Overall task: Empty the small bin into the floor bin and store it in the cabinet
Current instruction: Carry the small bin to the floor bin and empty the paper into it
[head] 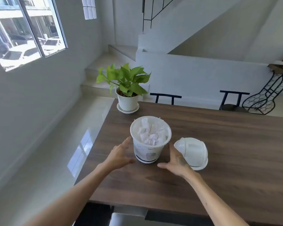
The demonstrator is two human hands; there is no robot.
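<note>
— What did the small bin (148,146) look like when we reached for it?

— A white plastic tub, upright on the wooden table (219,152), lid off, stuffed to the rim with crumpled white paper (151,133). A printed label with a dark band ran around its lower wall. Its domed lid (192,153) lay tilted on the table just to the right.

— And our hands?

— Our left hand (119,154) was at the bin's left side and our right hand (176,159) at its right, fingers spread apart and thumbs low near the base. We could not tell whether either palm was touching the wall yet.

— How much room did we have?

— The bin stood near the table's left edge, with bare floor (75,144) beyond it. Near us the tabletop was bare to its front edge. On the far side a potted plant (127,88) sat by the far-left corner, apart from the bin.

— The count?

— One bin, one lid, one plant, two chair backs (166,97) beyond the far edge.
</note>
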